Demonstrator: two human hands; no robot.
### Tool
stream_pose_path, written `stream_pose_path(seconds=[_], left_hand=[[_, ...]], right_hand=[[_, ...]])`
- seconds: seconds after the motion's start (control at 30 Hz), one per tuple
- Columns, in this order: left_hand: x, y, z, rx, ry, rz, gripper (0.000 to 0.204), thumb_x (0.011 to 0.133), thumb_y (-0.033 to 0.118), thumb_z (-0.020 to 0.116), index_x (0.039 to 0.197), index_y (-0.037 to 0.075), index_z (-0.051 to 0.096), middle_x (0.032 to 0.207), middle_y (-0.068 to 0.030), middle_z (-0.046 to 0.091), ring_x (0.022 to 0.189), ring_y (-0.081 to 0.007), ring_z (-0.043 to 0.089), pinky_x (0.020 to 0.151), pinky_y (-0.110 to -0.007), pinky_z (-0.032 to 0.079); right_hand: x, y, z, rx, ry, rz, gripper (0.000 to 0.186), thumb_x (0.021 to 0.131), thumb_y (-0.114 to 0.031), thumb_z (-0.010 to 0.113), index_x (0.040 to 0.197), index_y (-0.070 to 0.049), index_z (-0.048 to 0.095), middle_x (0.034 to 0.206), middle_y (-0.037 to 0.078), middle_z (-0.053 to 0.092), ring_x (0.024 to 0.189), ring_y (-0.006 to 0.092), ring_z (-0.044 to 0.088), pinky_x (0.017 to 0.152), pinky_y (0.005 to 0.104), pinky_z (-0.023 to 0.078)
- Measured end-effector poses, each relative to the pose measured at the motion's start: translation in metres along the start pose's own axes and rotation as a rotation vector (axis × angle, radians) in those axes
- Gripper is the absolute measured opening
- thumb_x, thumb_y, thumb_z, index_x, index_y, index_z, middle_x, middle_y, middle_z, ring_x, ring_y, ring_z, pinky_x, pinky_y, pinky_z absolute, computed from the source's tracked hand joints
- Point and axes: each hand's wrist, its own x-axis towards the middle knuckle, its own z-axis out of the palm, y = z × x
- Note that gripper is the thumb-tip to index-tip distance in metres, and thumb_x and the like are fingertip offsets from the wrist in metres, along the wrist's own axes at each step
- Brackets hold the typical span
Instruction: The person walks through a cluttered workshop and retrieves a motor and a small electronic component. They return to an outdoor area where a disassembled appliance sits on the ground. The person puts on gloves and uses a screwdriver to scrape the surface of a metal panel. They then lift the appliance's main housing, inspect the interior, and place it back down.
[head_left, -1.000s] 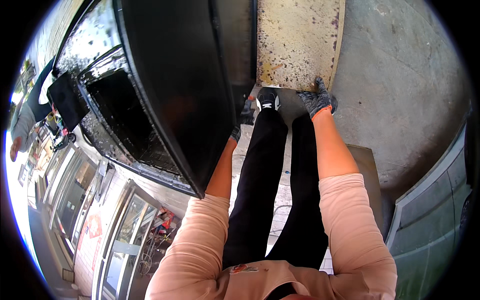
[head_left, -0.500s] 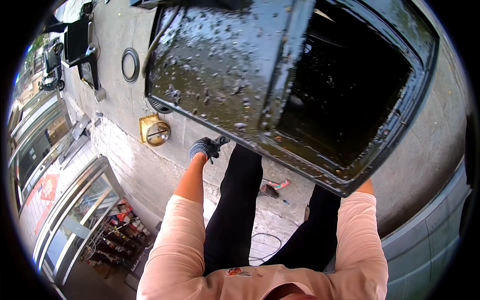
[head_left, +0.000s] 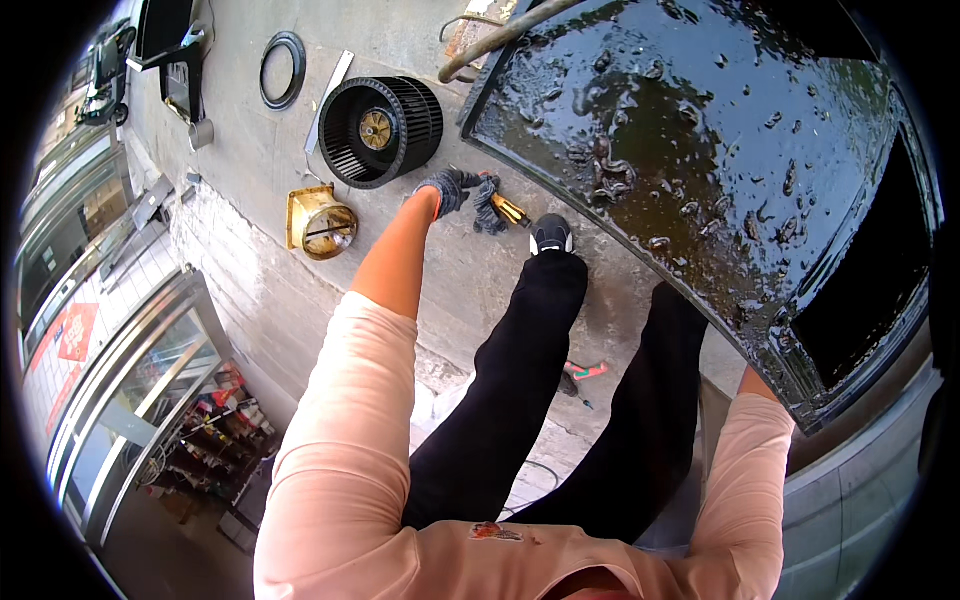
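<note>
A large black metal housing (head_left: 690, 140), wet with dark grease and clumps of grime, fills the upper right, tilted, with a rectangular opening at its right side. My right forearm goes behind its lower corner, so my right hand is hidden. My left hand (head_left: 450, 190), in a grey knit glove, is away from the housing with its fingers apart and nothing visible in them. Just beyond its fingertips lie a grey crumpled glove (head_left: 488, 207) and a yellow-handled tool (head_left: 512, 211). Above my left hand stands a black drum-shaped blower wheel (head_left: 415, 130) with a brass-coloured hub.
A yellowed square-based duct collar (head_left: 328, 230) lies left of my hand. Farther off are a black ring (head_left: 283, 70) and a flat metal strip (head_left: 330, 100). A red-and-green tool (head_left: 588, 370) lies between my legs. A metal pipe (head_left: 505, 42) crosses the housing's upper left corner.
The housing has swung right, exposing the blower wheel, the glove and the yellow-handled tool on the floor. My left hand has moved up and a little right, away from the housing's edge.
</note>
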Motion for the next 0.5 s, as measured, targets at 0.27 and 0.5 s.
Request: stream_pose_path(seconds=[0.27,0.5], left_hand=[[0.084,0.127,0.142,0.551,0.305,0.678,0.058,0.082,0.021,0.073,0.136,0.012,0.053,0.128,-0.0179,0.061,0.115,-0.0358,0.06,0.097,-0.044,0.048],[0.128,0.168,0.148,0.462,0.583,0.413,0.053,0.088,0.024,0.07,0.136,0.011,0.053,0.123,-0.0153,0.064,0.113,-0.0329,0.062,0.096,-0.043,0.048]], right_hand=[[-0.007,0.005,0.002,-0.07,0.05,-0.073,0.042,0.099,-0.034,0.052,0.132,-0.008,0.056,0.144,0.021,0.049,0.13,0.0444,0.047,0.11,0.0629,0.036],[0.015,0.001,0.009,-0.042,0.012,-0.073,0.042,0.099,-0.034,0.053,0.132,-0.008,0.056,0.144,0.02,0.049,0.13,0.0437,0.047,0.11,0.0624,0.037]])
